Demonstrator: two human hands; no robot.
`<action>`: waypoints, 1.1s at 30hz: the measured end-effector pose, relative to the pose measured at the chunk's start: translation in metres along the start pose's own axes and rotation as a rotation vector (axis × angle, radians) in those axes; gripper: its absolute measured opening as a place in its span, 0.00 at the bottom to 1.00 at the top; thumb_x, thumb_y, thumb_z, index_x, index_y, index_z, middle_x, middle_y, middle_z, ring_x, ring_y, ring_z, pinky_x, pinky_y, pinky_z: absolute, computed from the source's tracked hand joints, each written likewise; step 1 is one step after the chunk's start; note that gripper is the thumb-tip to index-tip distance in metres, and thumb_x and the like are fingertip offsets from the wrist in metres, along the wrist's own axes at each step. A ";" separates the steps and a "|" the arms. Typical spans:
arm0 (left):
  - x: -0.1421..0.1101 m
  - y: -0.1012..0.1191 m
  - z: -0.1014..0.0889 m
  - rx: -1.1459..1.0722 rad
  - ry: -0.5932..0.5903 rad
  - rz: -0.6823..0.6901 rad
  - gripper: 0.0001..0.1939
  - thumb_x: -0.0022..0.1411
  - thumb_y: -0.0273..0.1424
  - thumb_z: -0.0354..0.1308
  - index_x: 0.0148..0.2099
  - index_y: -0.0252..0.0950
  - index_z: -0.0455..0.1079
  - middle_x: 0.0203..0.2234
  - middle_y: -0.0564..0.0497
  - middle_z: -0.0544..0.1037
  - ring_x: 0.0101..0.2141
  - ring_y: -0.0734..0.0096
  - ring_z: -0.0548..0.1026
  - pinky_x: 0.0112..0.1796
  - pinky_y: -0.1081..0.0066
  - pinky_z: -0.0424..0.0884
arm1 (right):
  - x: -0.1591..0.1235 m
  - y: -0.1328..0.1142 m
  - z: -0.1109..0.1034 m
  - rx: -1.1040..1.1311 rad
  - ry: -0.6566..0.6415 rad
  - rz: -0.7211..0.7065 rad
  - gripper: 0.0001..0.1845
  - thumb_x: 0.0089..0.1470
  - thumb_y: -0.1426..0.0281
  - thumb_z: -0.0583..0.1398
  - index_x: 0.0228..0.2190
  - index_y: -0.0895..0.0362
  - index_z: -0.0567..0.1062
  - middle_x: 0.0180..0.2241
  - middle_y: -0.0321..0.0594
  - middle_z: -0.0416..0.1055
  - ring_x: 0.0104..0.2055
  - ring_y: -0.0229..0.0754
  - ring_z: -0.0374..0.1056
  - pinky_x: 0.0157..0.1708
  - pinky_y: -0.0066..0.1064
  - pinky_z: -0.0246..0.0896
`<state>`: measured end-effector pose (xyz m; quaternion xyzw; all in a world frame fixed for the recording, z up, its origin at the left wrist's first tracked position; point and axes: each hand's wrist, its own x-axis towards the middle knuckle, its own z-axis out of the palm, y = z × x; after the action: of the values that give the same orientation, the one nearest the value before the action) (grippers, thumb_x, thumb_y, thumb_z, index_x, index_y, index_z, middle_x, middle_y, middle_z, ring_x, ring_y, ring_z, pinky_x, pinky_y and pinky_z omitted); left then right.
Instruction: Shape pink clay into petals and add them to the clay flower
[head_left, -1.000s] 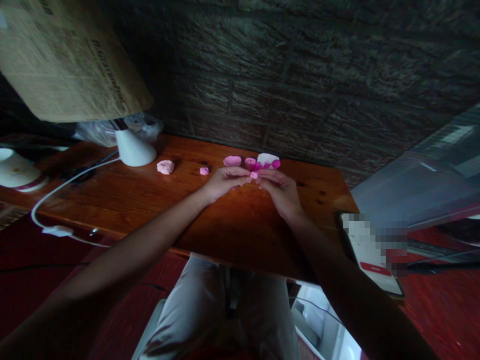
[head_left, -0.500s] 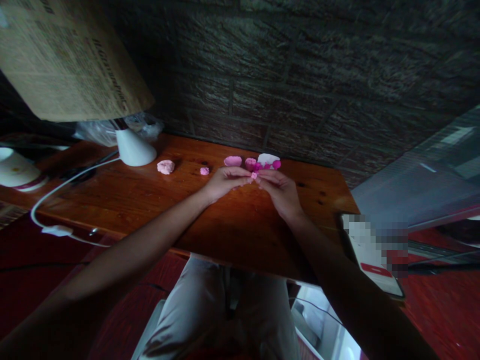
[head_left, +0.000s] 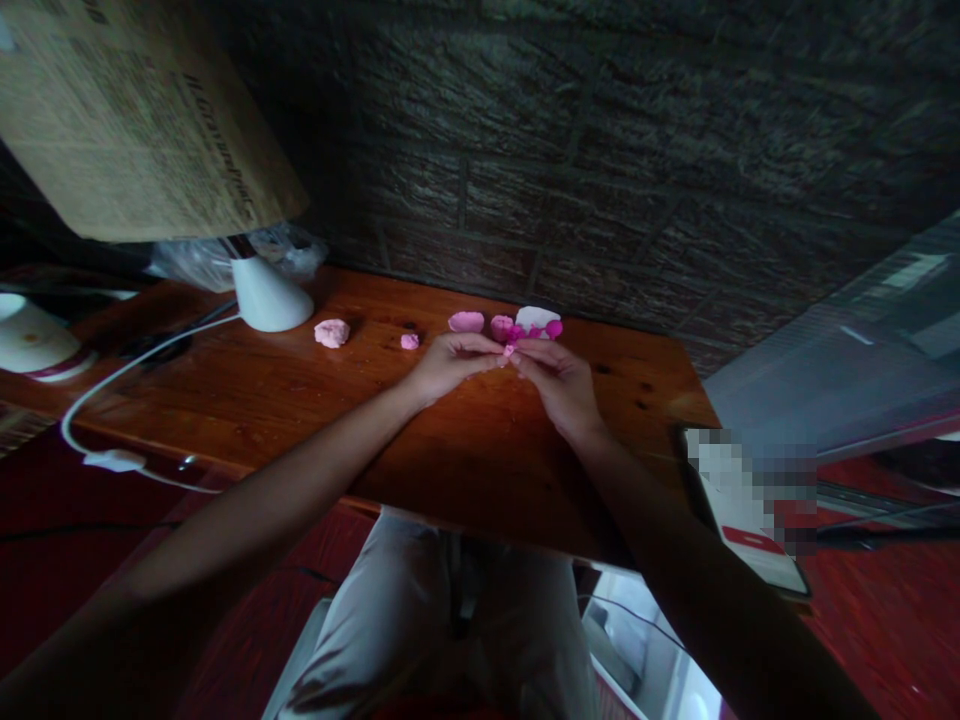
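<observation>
A small piece of pink clay (head_left: pixel 509 351) is pinched between the fingertips of my left hand (head_left: pixel 448 366) and my right hand (head_left: pixel 561 382), which meet above the wooden table. Just behind my fingers lie a flat pink clay piece (head_left: pixel 466 322), a thicker pink piece (head_left: pixel 501 327), a white flat piece (head_left: pixel 537 317) and bright magenta bits (head_left: pixel 553 329). To the left of my left hand sit a small pink lump (head_left: pixel 409 342) and a larger pale pink lump (head_left: pixel 331 333). My fingers partly cover the held piece.
A lamp with a white base (head_left: pixel 271 296) and newsprint shade (head_left: pixel 165 130) stands at the left, its white cord (head_left: pixel 105 375) hanging over the table edge. A paper cup (head_left: pixel 34 340) is farther left. A tablet-like device (head_left: pixel 746 510) lies at the right. A stone wall (head_left: pixel 480 150) rises behind.
Both hands stay in place, still pinching the pink clay; the fingertips have shifted only slightly around it. Everything on the table is where it was.
</observation>
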<state>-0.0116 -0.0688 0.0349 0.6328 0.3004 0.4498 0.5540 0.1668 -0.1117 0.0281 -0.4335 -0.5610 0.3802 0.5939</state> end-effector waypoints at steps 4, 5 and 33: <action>-0.001 0.000 -0.001 0.015 0.000 0.006 0.13 0.50 0.36 0.73 0.37 0.34 0.82 0.34 0.46 0.85 0.34 0.70 0.78 0.35 0.72 0.71 | 0.000 0.003 0.001 -0.046 -0.009 -0.065 0.11 0.51 0.60 0.69 0.37 0.49 0.83 0.42 0.37 0.82 0.46 0.44 0.78 0.51 0.41 0.72; -0.001 -0.001 -0.001 0.017 -0.004 0.007 0.13 0.50 0.35 0.73 0.37 0.34 0.83 0.34 0.46 0.85 0.33 0.71 0.78 0.34 0.73 0.71 | 0.000 0.004 0.001 -0.055 -0.009 -0.072 0.11 0.52 0.60 0.69 0.38 0.49 0.83 0.43 0.37 0.82 0.46 0.44 0.78 0.50 0.41 0.73; 0.002 -0.001 -0.002 -0.016 -0.022 -0.035 0.16 0.53 0.42 0.71 0.36 0.33 0.82 0.27 0.50 0.79 0.26 0.78 0.67 0.25 0.77 0.59 | -0.002 -0.004 0.003 -0.079 0.025 -0.078 0.11 0.52 0.61 0.68 0.38 0.50 0.81 0.41 0.37 0.82 0.43 0.43 0.78 0.48 0.40 0.73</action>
<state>-0.0129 -0.0658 0.0339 0.6279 0.3017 0.4353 0.5703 0.1633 -0.1148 0.0306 -0.4391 -0.5846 0.3291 0.5975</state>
